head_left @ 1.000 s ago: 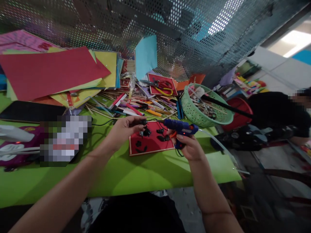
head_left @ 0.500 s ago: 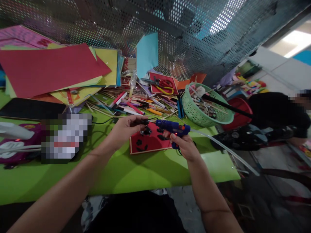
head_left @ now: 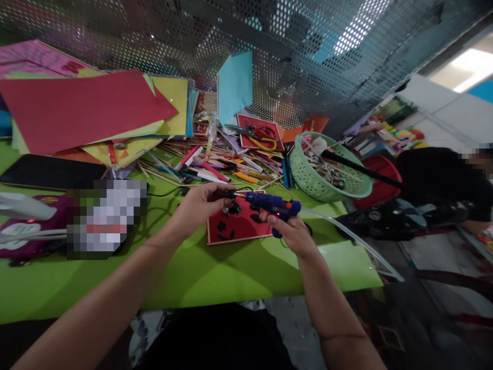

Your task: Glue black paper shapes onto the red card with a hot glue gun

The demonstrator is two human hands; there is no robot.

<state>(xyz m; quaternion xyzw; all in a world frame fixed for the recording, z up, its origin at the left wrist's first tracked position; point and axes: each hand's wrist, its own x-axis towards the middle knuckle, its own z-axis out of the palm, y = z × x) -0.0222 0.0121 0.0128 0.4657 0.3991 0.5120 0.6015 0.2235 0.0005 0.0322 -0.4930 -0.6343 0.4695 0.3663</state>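
Note:
My right hand (head_left: 291, 232) is closed around the handle of a blue hot glue gun (head_left: 274, 203), its nozzle pointing left. A long clear glue stick (head_left: 348, 231) trails out of the back of the gun. Pinched in the fingertips of my left hand (head_left: 203, 203) is a small black piece (head_left: 231, 194), held right by the nozzle; its exact shape is too small to make out. Beneath both hands lies a red board (head_left: 246, 232) with a pale edge, bearing black flower and leaf shapes (head_left: 221, 226). My hands and the gun cover part of it.
Coloured paper sheets (head_left: 88, 110) are piled at the back left. Markers and thin sticks (head_left: 215, 172) lie behind the board, near scissors (head_left: 262, 136) and a green basket (head_left: 327, 174). A dark phone (head_left: 50, 172) rests at left. Another person (head_left: 435, 174) is at the right.
The glue gun has shifted slightly left, bringing its nozzle closer to the black piece. My left hand keeps its pinch in nearly the same place.

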